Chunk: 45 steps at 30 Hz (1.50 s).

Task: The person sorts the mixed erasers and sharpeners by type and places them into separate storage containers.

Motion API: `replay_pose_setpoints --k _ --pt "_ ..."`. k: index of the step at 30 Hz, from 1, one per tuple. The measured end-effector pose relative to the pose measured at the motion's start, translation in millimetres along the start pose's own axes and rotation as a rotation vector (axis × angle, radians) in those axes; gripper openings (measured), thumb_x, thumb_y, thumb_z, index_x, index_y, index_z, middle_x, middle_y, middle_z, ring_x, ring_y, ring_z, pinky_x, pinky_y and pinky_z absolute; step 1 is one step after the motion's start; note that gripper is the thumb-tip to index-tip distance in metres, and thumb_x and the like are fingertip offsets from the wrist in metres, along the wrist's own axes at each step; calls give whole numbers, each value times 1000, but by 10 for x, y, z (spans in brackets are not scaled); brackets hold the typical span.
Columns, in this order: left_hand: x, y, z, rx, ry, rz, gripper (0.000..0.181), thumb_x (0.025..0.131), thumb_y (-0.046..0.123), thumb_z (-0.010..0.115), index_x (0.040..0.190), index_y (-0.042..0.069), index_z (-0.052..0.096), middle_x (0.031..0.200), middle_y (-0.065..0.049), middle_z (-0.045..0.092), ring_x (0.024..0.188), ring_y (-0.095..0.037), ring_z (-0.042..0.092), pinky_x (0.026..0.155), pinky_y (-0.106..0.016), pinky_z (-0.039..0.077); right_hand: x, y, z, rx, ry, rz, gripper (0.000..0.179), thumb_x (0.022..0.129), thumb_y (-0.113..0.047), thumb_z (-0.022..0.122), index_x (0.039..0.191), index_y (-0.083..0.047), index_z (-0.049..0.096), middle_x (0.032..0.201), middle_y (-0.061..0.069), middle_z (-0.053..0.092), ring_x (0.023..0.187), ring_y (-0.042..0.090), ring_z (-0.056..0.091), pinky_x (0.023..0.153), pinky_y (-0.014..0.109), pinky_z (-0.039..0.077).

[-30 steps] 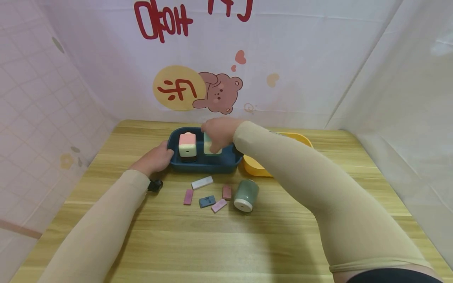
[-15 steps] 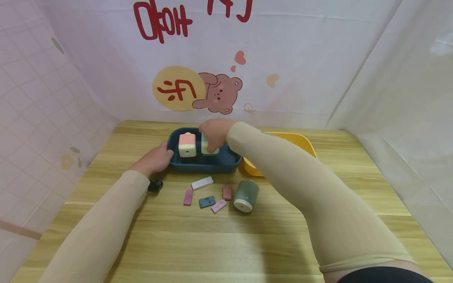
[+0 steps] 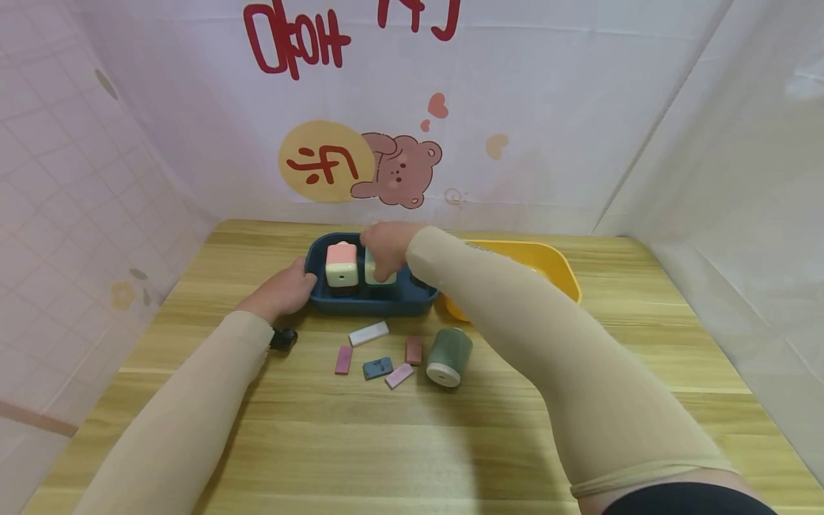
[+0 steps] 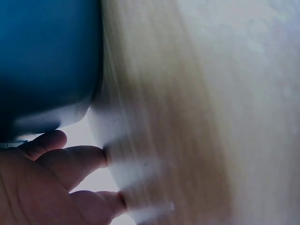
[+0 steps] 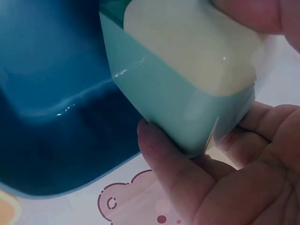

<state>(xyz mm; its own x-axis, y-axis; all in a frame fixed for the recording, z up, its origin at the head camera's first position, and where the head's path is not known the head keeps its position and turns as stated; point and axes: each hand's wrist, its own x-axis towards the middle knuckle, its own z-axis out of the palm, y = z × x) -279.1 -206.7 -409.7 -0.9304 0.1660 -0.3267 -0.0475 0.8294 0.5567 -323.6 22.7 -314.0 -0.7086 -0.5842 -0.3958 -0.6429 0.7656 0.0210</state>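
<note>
My right hand (image 3: 389,247) grips a green-and-cream box-shaped pencil sharpener (image 3: 375,269) inside the blue tray (image 3: 370,306). In the right wrist view, the fingers (image 5: 164,154) and thumb curl round the green body of this sharpener (image 5: 159,89). To its left in the tray stands a pink-and-cream pencil sharpener (image 3: 342,265), a small hole in its front. My left hand (image 3: 283,290) holds the tray's left end, thumb at the rim. The left wrist view shows several of its fingers (image 4: 75,161) beside the tray's outer wall (image 4: 51,61), close to the table.
A yellow tray (image 3: 560,268) stands right of the blue one, partly behind my right sleeve. In front lie a white eraser (image 3: 369,334), several small pink and blue eraser-like blocks (image 3: 378,368) and a round green pencil sharpener (image 3: 449,356) on its side. A printed cloth rises behind the table.
My right hand has shifted slightly left with the green-and-cream sharpener, toward the pink one. More of the yellow tray shows. My left hand stays on the blue tray.
</note>
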Motion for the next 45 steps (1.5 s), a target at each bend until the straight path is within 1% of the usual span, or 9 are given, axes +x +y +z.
replay_pose_setpoints --k 7,11,14,18,21,27,36,42,45 --pt "2 -19 10 -7 -3 -2 68 109 33 22 165 -3 10 170 -28 25 147 -41 39 127 -63 26 60 -24 40 -22 -7 -13 56 91 -33 76 138 -9 57 126 3 65 110 21 59 104 35 52" --pt "5 -17 18 -19 -6 -11 68 109 33 22 166 -1 8 171 -27 24 149 -40 38 127 -62 24 85 -38 68 -36 -7 -28 59 92 -33 76 140 -7 55 130 5 65 114 22 59 107 35 50" --pt "8 -17 24 -24 -7 -13 69 109 33 22 167 0 7 172 -26 22 153 -41 35 128 -63 23 92 -52 88 -32 -6 -23 60 92 -34 76 141 -7 55 131 6 65 114 22 59 108 36 50" --pt "11 -17 27 -24 -4 -8 68 109 33 23 167 0 8 172 -25 23 155 -41 33 128 -62 23 95 -71 112 -13 -11 4 59 91 -34 77 140 -10 56 128 3 66 111 21 59 104 35 52" --pt "9 -19 24 -16 -2 -3 69 109 34 22 167 0 8 172 -25 23 156 -42 31 128 -63 23 97 -82 123 -14 -14 10 58 91 -34 77 140 -11 56 126 2 66 109 21 59 100 35 52" --pt "18 -34 24 -13 3 9 68 109 33 22 167 -1 8 172 -26 23 157 -43 29 128 -63 23 103 -86 126 -9 -17 9 55 92 -32 76 139 -10 56 123 2 66 107 21 59 98 34 52" --pt "15 -30 18 -16 13 20 67 109 32 23 167 -1 10 171 -25 24 157 -43 31 128 -62 23 150 -59 130 18 -22 12 50 92 -30 76 134 -10 58 118 3 66 104 22 60 94 34 52" --pt "24 -38 21 -24 4 14 67 109 32 22 167 0 8 172 -25 22 158 -43 28 128 -63 22 154 -54 125 19 -17 -7 47 92 -28 75 131 -9 58 116 4 65 102 22 59 90 34 51" --pt "21 -36 25 -26 5 10 67 109 32 22 167 0 9 172 -25 23 157 -42 29 128 -62 23 160 -51 128 21 -14 -7 46 92 -28 75 131 -9 58 116 4 65 102 22 59 90 34 51"
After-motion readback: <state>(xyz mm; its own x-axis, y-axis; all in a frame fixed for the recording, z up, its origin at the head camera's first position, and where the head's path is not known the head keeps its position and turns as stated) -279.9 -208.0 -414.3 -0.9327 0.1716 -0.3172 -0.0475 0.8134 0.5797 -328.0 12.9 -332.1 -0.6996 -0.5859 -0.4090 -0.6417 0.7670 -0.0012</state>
